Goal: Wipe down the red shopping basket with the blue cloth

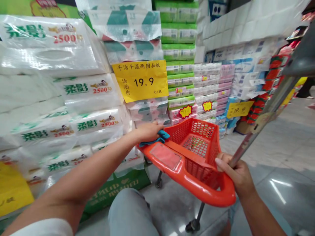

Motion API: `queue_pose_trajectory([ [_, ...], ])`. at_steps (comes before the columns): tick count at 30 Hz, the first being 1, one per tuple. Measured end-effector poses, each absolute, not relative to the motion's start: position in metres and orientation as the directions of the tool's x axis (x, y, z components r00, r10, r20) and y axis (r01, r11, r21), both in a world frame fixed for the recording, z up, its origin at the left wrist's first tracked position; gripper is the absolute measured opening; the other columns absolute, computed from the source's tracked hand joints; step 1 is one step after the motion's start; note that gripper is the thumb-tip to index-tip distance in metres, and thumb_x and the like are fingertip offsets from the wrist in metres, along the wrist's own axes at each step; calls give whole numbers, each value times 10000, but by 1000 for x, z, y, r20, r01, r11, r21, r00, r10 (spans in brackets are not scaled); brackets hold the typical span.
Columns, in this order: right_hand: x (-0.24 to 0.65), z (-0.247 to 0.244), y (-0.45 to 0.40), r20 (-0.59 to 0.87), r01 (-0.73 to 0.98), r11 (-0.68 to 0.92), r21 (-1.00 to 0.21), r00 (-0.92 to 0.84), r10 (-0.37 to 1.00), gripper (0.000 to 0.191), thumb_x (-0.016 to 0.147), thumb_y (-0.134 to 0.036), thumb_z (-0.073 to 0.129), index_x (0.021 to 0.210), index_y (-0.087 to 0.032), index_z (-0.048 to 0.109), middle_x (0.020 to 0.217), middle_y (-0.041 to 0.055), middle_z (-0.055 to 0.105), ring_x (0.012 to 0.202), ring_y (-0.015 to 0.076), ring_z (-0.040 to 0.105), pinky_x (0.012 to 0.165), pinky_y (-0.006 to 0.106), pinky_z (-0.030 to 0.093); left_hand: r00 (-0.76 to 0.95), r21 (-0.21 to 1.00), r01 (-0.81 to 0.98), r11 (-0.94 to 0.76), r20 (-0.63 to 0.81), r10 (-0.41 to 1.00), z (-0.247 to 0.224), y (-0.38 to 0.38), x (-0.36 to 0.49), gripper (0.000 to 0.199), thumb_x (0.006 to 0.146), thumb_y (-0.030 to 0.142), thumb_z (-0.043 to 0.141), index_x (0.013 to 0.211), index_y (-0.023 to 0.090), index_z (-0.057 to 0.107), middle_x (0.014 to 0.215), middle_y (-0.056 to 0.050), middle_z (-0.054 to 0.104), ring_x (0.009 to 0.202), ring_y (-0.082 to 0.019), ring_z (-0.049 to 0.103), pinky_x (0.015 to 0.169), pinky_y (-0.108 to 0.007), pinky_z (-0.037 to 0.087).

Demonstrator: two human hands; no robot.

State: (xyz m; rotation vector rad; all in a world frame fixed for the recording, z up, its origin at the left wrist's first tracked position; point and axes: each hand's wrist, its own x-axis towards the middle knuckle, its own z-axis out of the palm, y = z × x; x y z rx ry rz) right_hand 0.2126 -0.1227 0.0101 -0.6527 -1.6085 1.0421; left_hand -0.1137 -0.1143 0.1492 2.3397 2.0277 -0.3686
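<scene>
Red-orange plastic shopping cart (194, 155) before me, pointing ahead, slightly right.
Its long axis runs away over glossy grey floor tiles (283, 177), beside stacked white tissue packs (94, 88); my right hand (238, 174) grips a silver metal pole (277, 102), my left hand (149, 131) clasps a blue cloth (164, 134).

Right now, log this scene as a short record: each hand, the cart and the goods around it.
Left hand: holding a blue cloth at the left edge of the cart
Right hand: gripping a metal pole
Cart: red, lattice-sided basket, wheels below
Left side: stacked white tissue packs
Price sign ahead: yellow, reads 19.9
</scene>
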Motion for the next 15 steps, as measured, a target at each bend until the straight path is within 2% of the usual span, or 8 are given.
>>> queue_pose_trajectory([
  [2,210,12,-121,489,-127,473,-872,-293,822,466,900,-384,672,540,-187,450,576,-7,471,555,115,464,557,266,375,105,-146,980,-138,-216,971,142,-102,-110,445,867,269,535,1306,198,561,1239,-140,609,984,-248,661,830,-325,503],
  [4,206,15,-119,503,-139,484,-864,-285,816,471,894,-381,677,532,-187,446,565,-7,470,549,113,465,549,263,374,173,-115,972,-207,-252,952,139,-93,-100,408,857,272,553,1257,204,595,1237,-128,619,979,-239,656,823,-313,499],
  [8,203,18,-118,521,-138,503,-853,-291,802,477,895,-375,671,526,-190,432,551,-11,469,533,110,465,537,261,385,418,27,900,-436,-340,842,139,-82,-53,330,833,367,643,1150,273,653,1154,-19,677,961,-183,637,835,-253,477],
  [12,209,21,-117,533,-121,525,-843,-323,782,461,898,-366,663,532,-194,442,551,-9,478,539,118,479,533,269,390,657,121,739,-663,-346,670,137,-74,-5,398,819,343,661,1208,258,646,1148,-42,687,963,-213,631,809,-285,466],
  [15,222,21,-113,521,-104,519,-848,-339,783,450,888,-386,670,541,-199,453,559,-4,485,564,134,488,550,286,400,663,155,737,-658,-352,660,136,-70,-5,378,820,318,658,1187,229,657,1124,-47,693,963,-212,627,801,-279,458],
])
